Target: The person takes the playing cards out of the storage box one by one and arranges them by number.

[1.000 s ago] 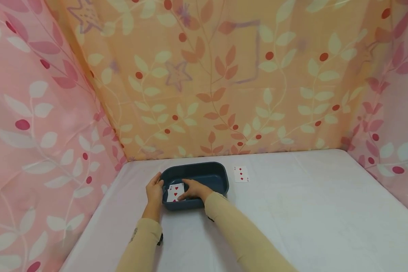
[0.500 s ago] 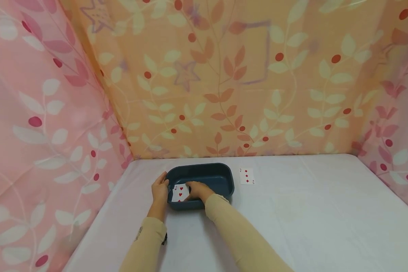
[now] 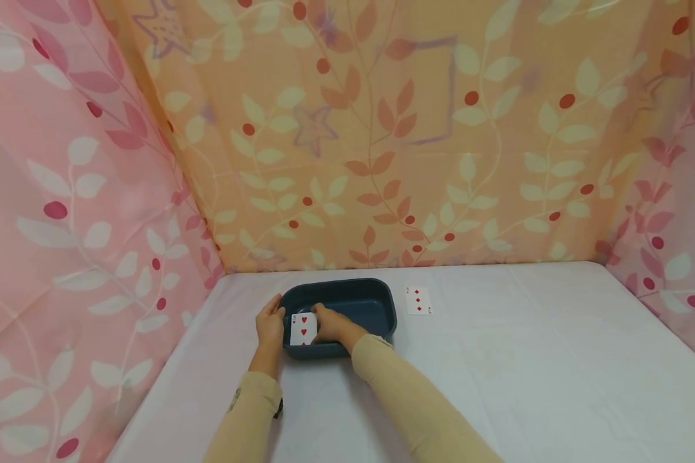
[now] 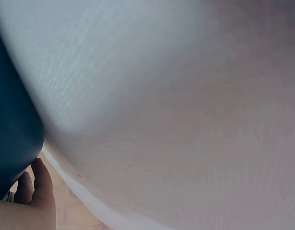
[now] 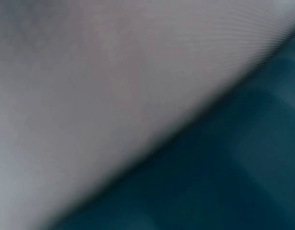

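In the head view a dark blue rectangular basin (image 3: 366, 307) stands on the white table. My left hand (image 3: 270, 326) grips its left end, thumb at the rim. The left wrist view shows the fingers (image 4: 42, 179) curled against the basin's outer wall (image 4: 15, 129). Inside the basin, at the left, playing cards (image 3: 303, 330) lie face up with red hearts on top; how many is hidden. My right hand (image 3: 334, 326) reaches in over the near rim and pinches their right side between thumb and fingers. Only the basin (image 5: 224, 172) and blurred table appear in the right wrist view.
A single three of diamonds (image 3: 418, 300) lies face up on the white table (image 3: 515, 360), just right of the basin. Patterned cloth stands behind the table (image 3: 382, 128) and along both sides.
The cards, slightly uneven at their left edge before, now look squared into one neat stack. My right hand has shifted a little on them; the left hand keeps its grip.
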Tool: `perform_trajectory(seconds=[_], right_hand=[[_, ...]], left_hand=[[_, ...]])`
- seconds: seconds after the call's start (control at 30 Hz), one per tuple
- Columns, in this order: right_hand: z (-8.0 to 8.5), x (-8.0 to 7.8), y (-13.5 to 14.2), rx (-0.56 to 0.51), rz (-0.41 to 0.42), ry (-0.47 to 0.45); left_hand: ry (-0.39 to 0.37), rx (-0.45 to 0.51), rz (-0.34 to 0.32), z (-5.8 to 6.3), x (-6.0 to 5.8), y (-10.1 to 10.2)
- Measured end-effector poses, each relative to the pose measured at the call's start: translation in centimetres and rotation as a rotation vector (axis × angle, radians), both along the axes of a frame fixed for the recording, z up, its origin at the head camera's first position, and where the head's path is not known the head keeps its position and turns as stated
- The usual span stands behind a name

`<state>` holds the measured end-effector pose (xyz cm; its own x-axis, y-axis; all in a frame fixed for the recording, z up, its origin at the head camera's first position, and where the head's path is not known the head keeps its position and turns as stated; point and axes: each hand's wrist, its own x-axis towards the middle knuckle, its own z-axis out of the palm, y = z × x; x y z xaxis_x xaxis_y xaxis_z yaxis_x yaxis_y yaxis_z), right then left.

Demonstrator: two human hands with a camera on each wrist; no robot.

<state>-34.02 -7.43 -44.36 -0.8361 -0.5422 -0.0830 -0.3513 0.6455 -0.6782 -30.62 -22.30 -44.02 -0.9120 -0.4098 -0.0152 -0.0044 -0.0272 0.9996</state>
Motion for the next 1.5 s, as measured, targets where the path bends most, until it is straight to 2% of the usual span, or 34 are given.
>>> perform_trajectory(seconds=[0.23,0.37,0.57,0.8,1.07,1.5], right_hand=[[-0.4,0.0,0.3,-0.178,0.056,-0.038],[-0.2,0.0,0.4,-0.272,0.054,-0.055],[0.2,-0.1,0.7,-0.390,-0.028,-0.091],[0.9,0.1,1.8,-0.533,-0.127,-0.157],[1.7,0.1,3.3,-0.599,-0.181,-0.192],[2.7,0.1,6.5,-0.598,-0.235,-0.196]], left_hand=[[0.023,0.003,-0.003,-0.3,0.5,0.1],[0.000,-0.020,-0.004,-0.1,0.6,0.2],[-0.036,-0.041,0.005,0.1,0.4,-0.1],[0.002,-0.031,0.003,-0.2,0.3,-0.2],[-0.004,-0.057,0.007,0.1,0.2,-0.3],[-0.025,-0.024,-0.004,0.5,0.4,0.1]])
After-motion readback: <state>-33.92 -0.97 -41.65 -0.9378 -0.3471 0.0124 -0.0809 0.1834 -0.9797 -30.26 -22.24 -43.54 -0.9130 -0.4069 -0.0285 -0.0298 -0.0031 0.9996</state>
